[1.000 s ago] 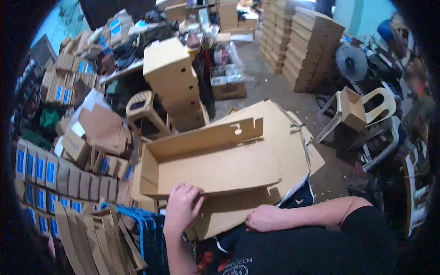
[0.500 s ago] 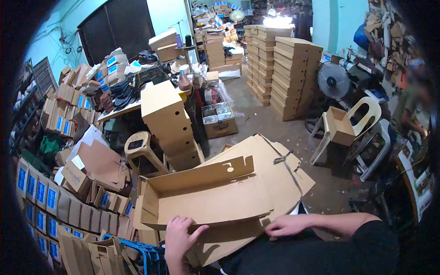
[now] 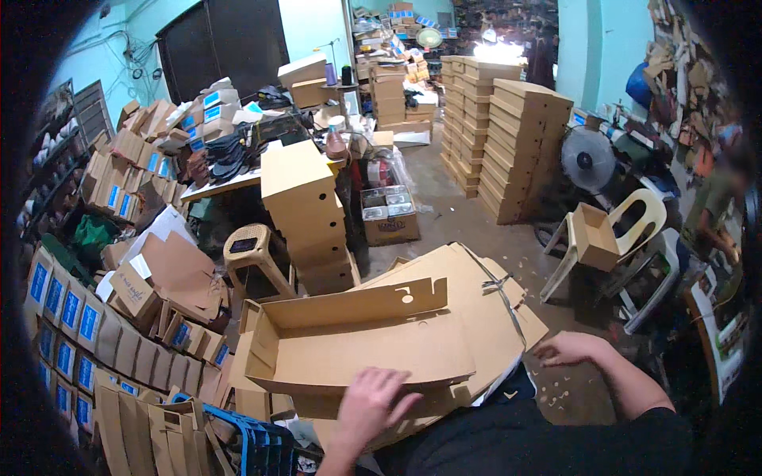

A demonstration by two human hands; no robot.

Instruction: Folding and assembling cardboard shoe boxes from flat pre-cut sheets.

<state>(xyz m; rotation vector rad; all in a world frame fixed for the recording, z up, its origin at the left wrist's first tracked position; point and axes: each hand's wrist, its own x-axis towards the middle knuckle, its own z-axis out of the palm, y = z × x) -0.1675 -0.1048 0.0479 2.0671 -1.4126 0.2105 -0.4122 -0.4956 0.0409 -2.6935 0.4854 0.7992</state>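
A partly folded brown cardboard box [image 3: 357, 353] lies before me, its left end and long sides standing up and its right end flat. My left hand [image 3: 376, 406] rests on its near side wall, fingers spread and stretched over the edge. Under the box is a stack of flat cardboard sheets [image 3: 492, 345], with a dark strap knotted across its right part. My right hand [image 3: 573, 349] hangs in the air just past the right edge of the stack, fingers loosely apart and nothing visible in them.
Folded boxes stand in tall stacks [image 3: 524, 151] at the back and in a pile [image 3: 302, 214] beyond the work. A stool [image 3: 254, 254] and a blue crate [image 3: 254, 444] are on the left. At the right are a fan [image 3: 587, 159], a plastic chair [image 3: 635, 206] and another person.
My right hand has left the box's near edge and moved right and away from me. The left hand has slid right along the near wall.
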